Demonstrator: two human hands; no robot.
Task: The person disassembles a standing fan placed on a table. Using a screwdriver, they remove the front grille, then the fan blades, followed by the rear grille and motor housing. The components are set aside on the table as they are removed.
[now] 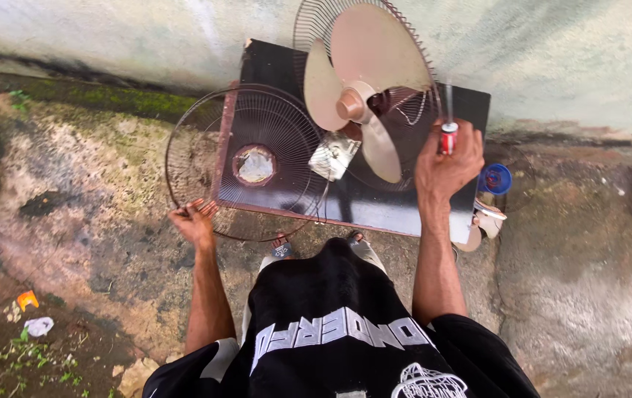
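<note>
An electric fan with beige blades [364, 96] stands on a dark low table [375, 206], its rear wire guard [316, 22] behind the blades. The detached front wire grille [205, 140] lies flat over the table's left edge. My left hand [194, 221] grips the rim of this grille at its near left side. My right hand [445, 158] is raised by the fan's right side and holds a screwdriver with a red and white handle [448, 136], shaft pointing up.
A blue round cap-like object [495, 178] and a pale part [482, 225] lie on the ground right of the table. A stained wall [552, 51] runs behind. Mossy concrete ground [73, 184] lies left, with litter [32, 313] at the lower left.
</note>
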